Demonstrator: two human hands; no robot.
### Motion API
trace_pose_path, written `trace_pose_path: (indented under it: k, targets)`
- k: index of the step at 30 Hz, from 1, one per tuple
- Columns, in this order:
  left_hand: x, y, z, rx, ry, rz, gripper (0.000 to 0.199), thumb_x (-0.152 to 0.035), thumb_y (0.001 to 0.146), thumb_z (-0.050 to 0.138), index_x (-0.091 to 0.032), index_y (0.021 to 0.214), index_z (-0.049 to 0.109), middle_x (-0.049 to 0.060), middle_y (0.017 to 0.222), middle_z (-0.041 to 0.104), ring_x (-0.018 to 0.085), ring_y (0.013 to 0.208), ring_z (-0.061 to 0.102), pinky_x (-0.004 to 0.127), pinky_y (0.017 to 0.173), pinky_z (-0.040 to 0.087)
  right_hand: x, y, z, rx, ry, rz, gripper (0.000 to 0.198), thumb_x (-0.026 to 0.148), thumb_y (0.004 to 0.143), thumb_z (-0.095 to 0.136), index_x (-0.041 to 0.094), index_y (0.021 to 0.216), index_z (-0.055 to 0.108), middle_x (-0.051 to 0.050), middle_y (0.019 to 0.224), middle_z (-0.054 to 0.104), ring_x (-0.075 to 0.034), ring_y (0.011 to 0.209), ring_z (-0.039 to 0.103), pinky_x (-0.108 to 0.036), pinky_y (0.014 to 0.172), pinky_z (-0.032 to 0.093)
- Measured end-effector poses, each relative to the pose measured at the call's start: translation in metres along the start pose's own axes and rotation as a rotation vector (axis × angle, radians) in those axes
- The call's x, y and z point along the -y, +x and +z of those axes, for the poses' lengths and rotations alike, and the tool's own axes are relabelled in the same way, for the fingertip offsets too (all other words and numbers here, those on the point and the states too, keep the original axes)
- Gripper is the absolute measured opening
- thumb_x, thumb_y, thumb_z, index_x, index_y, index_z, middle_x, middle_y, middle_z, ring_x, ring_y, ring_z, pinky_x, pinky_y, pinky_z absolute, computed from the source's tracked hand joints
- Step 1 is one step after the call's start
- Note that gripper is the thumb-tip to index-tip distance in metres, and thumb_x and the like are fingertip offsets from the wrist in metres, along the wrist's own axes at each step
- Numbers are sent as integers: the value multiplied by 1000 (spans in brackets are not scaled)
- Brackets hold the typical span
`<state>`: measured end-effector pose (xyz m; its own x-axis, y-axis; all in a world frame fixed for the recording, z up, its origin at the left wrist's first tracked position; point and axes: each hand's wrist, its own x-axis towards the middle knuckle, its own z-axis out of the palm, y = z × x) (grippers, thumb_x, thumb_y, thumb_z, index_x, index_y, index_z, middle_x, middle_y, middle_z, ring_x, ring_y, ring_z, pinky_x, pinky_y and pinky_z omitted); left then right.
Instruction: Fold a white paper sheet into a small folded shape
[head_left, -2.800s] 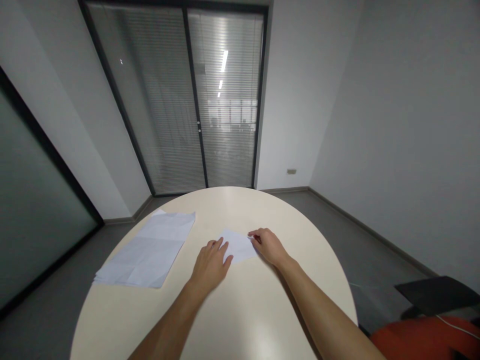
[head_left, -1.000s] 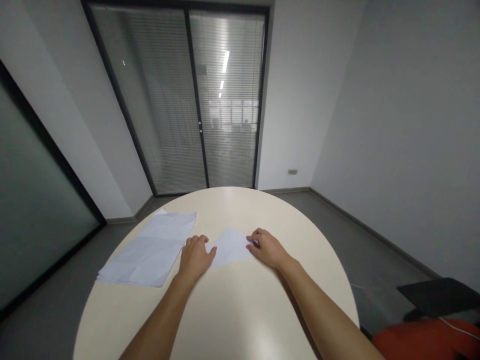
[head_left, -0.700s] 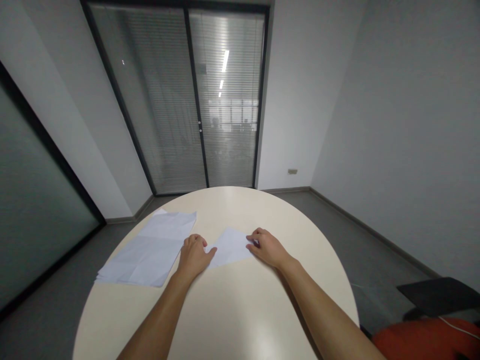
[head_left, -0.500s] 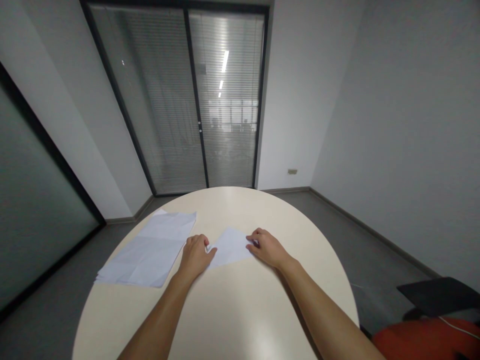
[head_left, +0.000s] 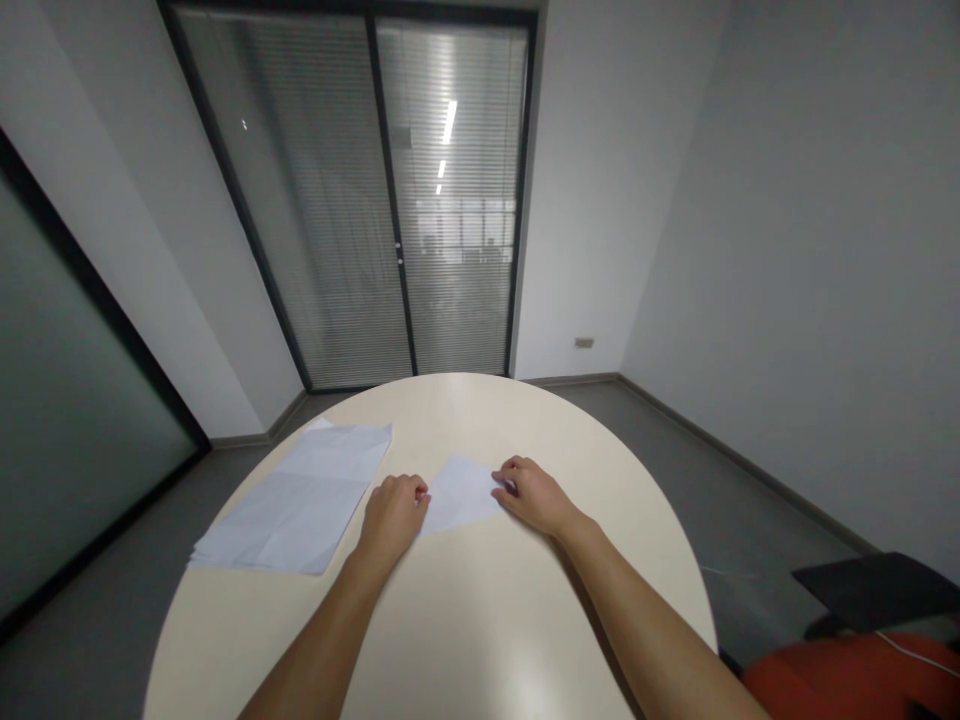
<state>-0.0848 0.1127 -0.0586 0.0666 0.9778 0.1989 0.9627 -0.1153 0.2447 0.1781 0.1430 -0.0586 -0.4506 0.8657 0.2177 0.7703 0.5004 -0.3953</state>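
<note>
A small folded white paper [head_left: 460,492] lies flat on the table between my hands, its upper edge rising to a point. At its left corner, my left hand [head_left: 396,512] has its fingers curled, with thumb and forefinger pinched at the paper. My right hand [head_left: 531,492] grips the right corner, forefinger above and thumb below, a small gap showing between them. The tips of the left fingers are partly hidden behind the thumb.
A stack of larger white sheets [head_left: 300,500] with crease lines lies left of my left hand on the round cream table [head_left: 450,630]. A red and black chair [head_left: 840,675] stands at the lower right. Beyond the table is a glass door [head_left: 457,320] with blinds.
My left thumb has drawn in from sticking out over the paper to close against the curled forefinger. My right hand and the paper have hardly moved.
</note>
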Motion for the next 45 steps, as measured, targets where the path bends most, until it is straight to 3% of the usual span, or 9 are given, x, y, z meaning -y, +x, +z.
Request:
trace_pose_path:
  k: [6, 14, 23, 29, 34, 41, 45]
  targets:
    - [-9, -5, -7, 29, 140, 12, 26, -20, 97, 49, -20, 92, 75, 10, 97, 73, 25, 93, 65, 34, 80, 47, -1, 1, 2, -7, 2, 21, 23, 32, 92, 62, 18, 107, 74, -12, 116, 68, -25, 109, 60, -32, 95, 43]
    - [-15, -10, -11, 93, 224, 63, 30, -21, 97, 47, -18, 96, 77, 13, 101, 69, 27, 98, 63, 36, 80, 49, 4, 0, -3, -1, -5, 17, 17, 31, 92, 61, 19, 90, 74, -10, 114, 69, -24, 107, 60, -32, 93, 44]
    - [-32, -22, -16, 176, 215, 162, 38, -27, 99, 43, -10, 120, 69, 20, 132, 62, 32, 119, 57, 42, 98, 47, 5, 6, 0, 1, -83, -10, 20, 30, 93, 61, 19, 78, 70, -9, 113, 70, -23, 101, 61, -33, 91, 43]
    - [-24, -23, -4, 131, 160, 267, 44, -29, 99, 42, -8, 132, 63, 19, 150, 51, 33, 131, 51, 46, 112, 37, 3, 7, 1, -20, -149, 16, 18, 28, 97, 56, 20, 94, 72, -10, 119, 69, -25, 108, 59, -35, 93, 41]
    - [-21, -18, -8, 166, 155, 321, 52, -38, 100, 46, -9, 143, 54, 18, 149, 52, 33, 131, 51, 45, 114, 37, -2, 7, 3, -44, -177, 53, 21, 24, 98, 53, 19, 103, 73, -11, 120, 69, -26, 109, 59, -36, 93, 42]
    - [-29, -16, -19, 195, 147, 316, 39, -30, 99, 51, -14, 133, 62, 18, 143, 58, 33, 128, 55, 46, 104, 46, -1, 7, 1, -38, -152, 25, 23, 22, 98, 52, 19, 102, 75, -12, 118, 70, -26, 109, 59, -35, 95, 42]
    - [-35, -18, -25, 238, 184, 263, 33, -29, 100, 49, -15, 126, 65, 17, 131, 67, 31, 115, 65, 42, 95, 52, 0, 6, 0, -44, -103, 6, 25, 21, 97, 51, 17, 97, 76, -11, 116, 71, -24, 108, 60, -32, 97, 42]
